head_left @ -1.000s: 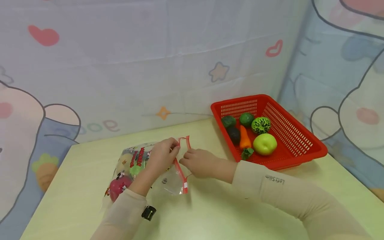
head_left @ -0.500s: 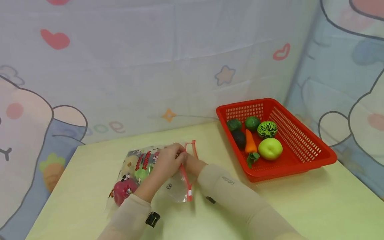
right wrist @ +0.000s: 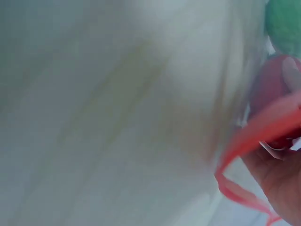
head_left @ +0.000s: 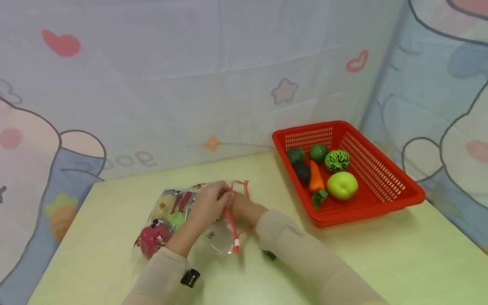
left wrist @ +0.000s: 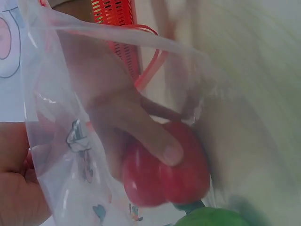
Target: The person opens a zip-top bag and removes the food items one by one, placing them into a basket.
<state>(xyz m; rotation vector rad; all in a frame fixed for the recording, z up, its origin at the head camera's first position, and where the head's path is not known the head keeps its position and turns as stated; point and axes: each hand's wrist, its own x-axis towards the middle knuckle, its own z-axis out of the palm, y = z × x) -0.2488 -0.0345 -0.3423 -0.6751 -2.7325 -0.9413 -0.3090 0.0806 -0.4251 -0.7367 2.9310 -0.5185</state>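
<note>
A clear zip bag [head_left: 221,241] with a red zip strip and cartoon prints lies on the table. My left hand [head_left: 207,207] pinches its rim near the strip. Through the mouth reaches my right hand [head_left: 241,206], mostly hidden behind the left in the head view. Inside the bag, seen through the plastic in the left wrist view, the right hand's fingers grip a red bell pepper [left wrist: 164,174] with a green stem. A green round piece [left wrist: 211,217] touches its lower end. The bag also contains a pinkish-red round piece [head_left: 154,239] and a pale yellow one [head_left: 165,205].
To the right of the bag stands a red plastic basket [head_left: 366,207]. It contains a carrot [head_left: 315,178], a yellow-green round fruit [head_left: 342,185], a speckled green gourd [head_left: 337,161] and several dark green pieces. A printed cloth [head_left: 244,106] hangs behind the table.
My right hand has gone from the bag's rim leftward into its mouth and now grips the red bell pepper. The left hand keeps its pinch on the rim.
</note>
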